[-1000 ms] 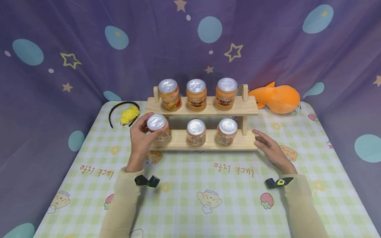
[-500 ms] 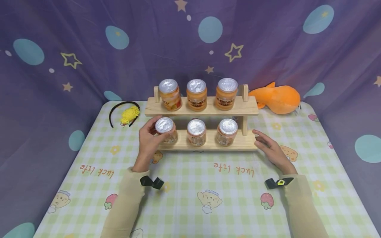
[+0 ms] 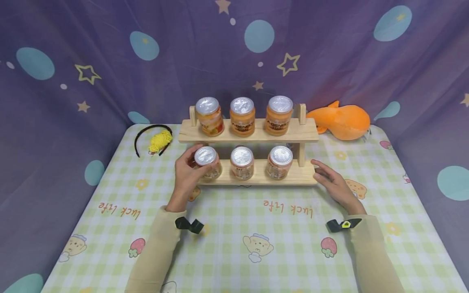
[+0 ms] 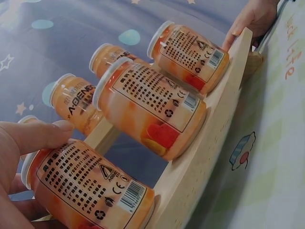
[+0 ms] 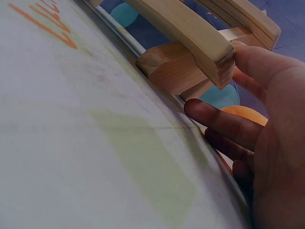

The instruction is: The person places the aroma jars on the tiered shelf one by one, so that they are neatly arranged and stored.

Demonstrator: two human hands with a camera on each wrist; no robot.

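A two-tier wooden rack [image 3: 256, 179] bears three jars with silvery lids on each tier. My left hand [image 3: 188, 171] grips the lower tier's left jar [image 3: 212, 169] from its left side, thumb in front and the other fingers behind. That jar [image 4: 90, 186] stands upright on the lower plank [image 4: 209, 143], its label and barcode facing the wrist camera. Beside it are the middle jar [image 3: 242, 163] and the right jar [image 3: 279, 162]. My right hand [image 3: 335, 185] rests at the lower plank's right end [image 5: 224, 67], one fingertip against the wood and the other fingers loosely extended.
On the upper tier stand a left jar [image 3: 209, 116], a middle jar [image 3: 242, 116] and a right jar [image 3: 279, 116]. An orange plush toy [image 3: 348, 122] lies behind right. A black headband [image 3: 141, 131] and a yellow yarn bundle [image 3: 160, 141] lie back left on the checked tablecloth [image 3: 227, 228].
My left hand has slid the lower left jar to the right along the plank, closer to the middle jar. The right hand has stayed at the rack's end.
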